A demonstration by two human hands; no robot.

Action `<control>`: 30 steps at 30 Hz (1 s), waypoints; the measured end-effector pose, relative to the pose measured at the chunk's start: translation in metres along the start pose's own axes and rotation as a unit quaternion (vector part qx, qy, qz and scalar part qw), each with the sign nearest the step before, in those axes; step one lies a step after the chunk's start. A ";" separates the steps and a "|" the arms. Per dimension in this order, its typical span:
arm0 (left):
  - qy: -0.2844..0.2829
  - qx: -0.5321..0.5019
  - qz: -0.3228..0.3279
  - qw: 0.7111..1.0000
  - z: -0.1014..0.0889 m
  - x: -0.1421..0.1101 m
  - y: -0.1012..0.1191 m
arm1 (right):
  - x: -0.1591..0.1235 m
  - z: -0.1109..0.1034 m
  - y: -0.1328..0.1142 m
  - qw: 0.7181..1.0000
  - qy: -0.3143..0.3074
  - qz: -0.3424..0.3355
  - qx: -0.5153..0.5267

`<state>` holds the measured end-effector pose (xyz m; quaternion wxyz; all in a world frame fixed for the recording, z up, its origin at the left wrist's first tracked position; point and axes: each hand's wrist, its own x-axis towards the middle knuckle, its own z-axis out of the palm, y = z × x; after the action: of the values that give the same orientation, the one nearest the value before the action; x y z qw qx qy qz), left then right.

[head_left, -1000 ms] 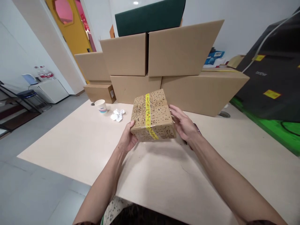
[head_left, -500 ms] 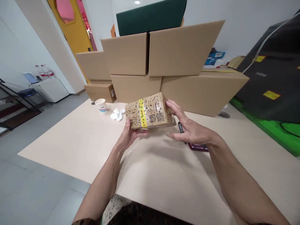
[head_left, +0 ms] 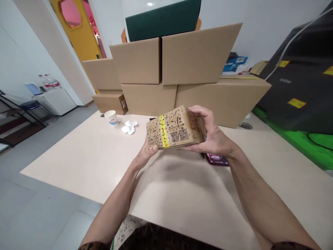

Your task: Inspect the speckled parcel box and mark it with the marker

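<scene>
My left fingers (head_left: 148, 152) and right fingers (head_left: 208, 130) hold a speckled cardboard box (head_left: 175, 128), yellow tape around it, tilted above the bench (head_left: 91, 156); a paper cup (head_left: 111, 118) stands near crumpled tissue (head_left: 129, 127).

Pale table (head_left: 91, 159) w/ paper cup (head_left: 111, 118) & crumpled white tissue (head_left: 129, 127) just beside it on L side; phone (head_left: 218, 159) nr R hand, partly hidden; plain cardboard boxes (head_left: 221, 104) along back edge.

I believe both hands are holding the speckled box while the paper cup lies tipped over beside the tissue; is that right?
Not quite: the head view shows the cup standing upright beside the tissue. The left hand and right hand are indeed holding the speckled box.
</scene>
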<state>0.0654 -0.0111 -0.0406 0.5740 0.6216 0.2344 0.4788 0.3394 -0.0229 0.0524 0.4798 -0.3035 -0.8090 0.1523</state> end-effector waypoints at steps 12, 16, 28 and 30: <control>0.096 0.003 0.154 0.983 0.021 -0.005 0.031 | -0.001 0.001 -0.024 0.996 -0.059 0.062 0.034; 0.125 -0.036 0.145 0.981 0.025 -0.006 0.037 | -0.004 0.007 -0.028 0.993 -0.049 0.086 0.065; 0.184 -0.121 0.057 0.974 0.028 -0.002 0.029 | -0.003 0.038 -0.017 0.952 0.050 0.210 0.218; 0.225 -0.139 0.056 0.963 0.025 0.000 0.033 | -0.004 0.043 -0.012 0.952 0.004 0.212 0.221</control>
<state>0.0780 -0.0311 -0.0068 0.5597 0.4235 0.2536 0.6657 0.2994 -0.0323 0.0349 0.4948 -0.3549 -0.6702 0.4243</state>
